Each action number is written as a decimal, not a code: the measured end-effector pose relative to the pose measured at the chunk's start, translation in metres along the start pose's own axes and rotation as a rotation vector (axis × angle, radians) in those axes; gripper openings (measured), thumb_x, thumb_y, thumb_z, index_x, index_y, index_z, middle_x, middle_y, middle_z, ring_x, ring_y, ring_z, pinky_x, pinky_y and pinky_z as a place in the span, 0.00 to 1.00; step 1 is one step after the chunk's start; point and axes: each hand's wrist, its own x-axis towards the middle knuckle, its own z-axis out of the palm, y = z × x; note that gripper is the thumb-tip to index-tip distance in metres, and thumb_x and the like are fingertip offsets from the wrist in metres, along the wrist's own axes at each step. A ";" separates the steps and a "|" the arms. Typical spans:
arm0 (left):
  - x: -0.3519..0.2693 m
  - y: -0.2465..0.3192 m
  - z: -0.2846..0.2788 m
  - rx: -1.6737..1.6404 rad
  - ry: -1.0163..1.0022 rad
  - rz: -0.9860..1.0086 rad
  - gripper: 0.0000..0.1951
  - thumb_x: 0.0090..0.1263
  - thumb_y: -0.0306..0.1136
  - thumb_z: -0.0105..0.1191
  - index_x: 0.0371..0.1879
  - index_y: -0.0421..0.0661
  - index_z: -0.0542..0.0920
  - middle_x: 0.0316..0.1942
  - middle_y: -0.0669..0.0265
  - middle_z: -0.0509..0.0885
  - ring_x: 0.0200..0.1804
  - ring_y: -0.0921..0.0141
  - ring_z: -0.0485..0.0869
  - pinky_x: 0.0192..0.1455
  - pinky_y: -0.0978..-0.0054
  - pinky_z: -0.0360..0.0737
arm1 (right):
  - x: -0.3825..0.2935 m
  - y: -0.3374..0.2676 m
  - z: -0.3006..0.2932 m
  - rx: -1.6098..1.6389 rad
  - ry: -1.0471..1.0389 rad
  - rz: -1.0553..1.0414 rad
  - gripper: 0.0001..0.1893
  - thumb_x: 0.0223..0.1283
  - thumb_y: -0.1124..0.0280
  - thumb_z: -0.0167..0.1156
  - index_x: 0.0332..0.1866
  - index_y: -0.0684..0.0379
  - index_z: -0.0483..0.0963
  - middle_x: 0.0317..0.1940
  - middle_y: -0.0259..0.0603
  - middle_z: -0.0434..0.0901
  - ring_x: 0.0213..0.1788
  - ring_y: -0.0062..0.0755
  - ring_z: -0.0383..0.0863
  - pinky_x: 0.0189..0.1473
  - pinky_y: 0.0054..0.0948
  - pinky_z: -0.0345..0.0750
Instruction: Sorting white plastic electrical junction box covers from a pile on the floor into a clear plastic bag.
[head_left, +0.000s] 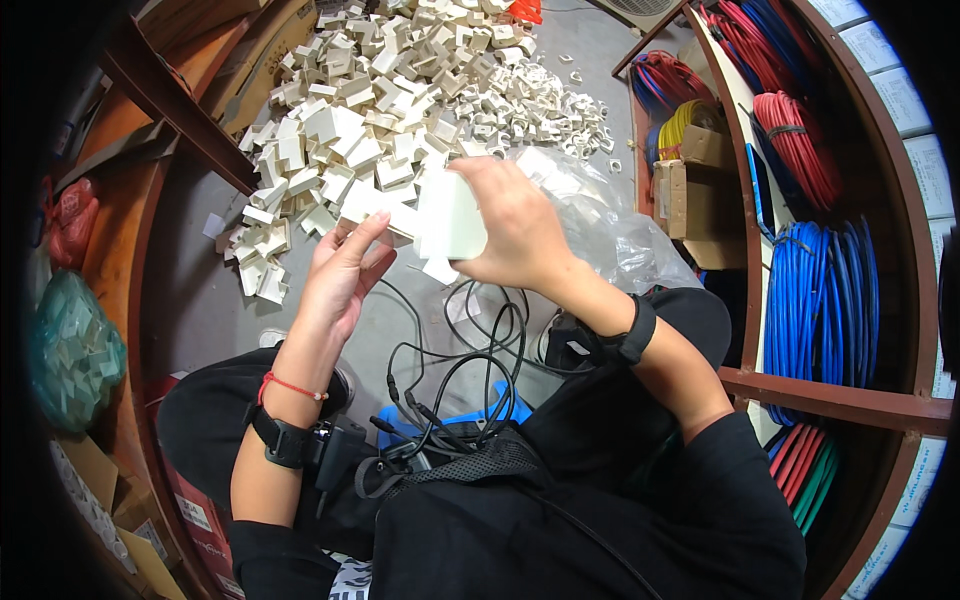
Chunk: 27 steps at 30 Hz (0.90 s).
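My right hand (514, 225) grips a bundle of white plastic trunking fittings (450, 217) between thumb and fingers, raised above the floor. Just to its left, my left hand (346, 270) has its thumb against a single white angled trunking fitting (381, 208), with the fingers curled partly out of sight behind. That fitting's right end meets the bundle; whether they are joined I cannot tell. Beyond both hands, a large heap of similar white fittings (352, 142) spreads over the floor.
Smaller white clips (532, 105) are piled behind. Clear plastic bags (622, 240) lie to the right. Black cables (450, 360) loop between my legs by a blue plastic object (390, 427). Shelves with blue cable coils (817, 307) stand at right; a green bag of fittings (79, 349) sits left.
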 end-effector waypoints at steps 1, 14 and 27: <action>-0.001 0.001 0.000 0.002 0.000 0.014 0.22 0.52 0.38 0.57 0.44 0.42 0.68 0.41 0.67 0.71 0.41 0.71 0.72 0.44 0.76 0.71 | 0.002 -0.002 -0.003 -0.006 -0.098 -0.063 0.31 0.23 0.67 0.60 0.43 0.61 0.62 0.35 0.42 0.68 0.38 0.39 0.69 0.38 0.32 0.67; -0.011 0.019 0.006 1.011 0.149 0.961 0.34 0.37 0.31 0.62 0.46 0.41 0.62 0.40 0.59 0.68 0.43 0.64 0.71 0.44 0.71 0.69 | 0.007 0.027 -0.014 0.185 -0.376 0.328 0.40 0.20 0.59 0.65 0.48 0.61 0.61 0.36 0.47 0.72 0.40 0.42 0.72 0.42 0.34 0.69; -0.019 0.021 0.002 0.032 -0.415 -0.175 0.25 0.54 0.46 0.50 0.48 0.44 0.66 0.41 0.67 0.74 0.40 0.75 0.74 0.43 0.77 0.71 | 0.014 -0.002 -0.017 0.623 -0.268 0.008 0.42 0.22 0.59 0.69 0.50 0.63 0.60 0.41 0.45 0.69 0.42 0.37 0.72 0.42 0.29 0.70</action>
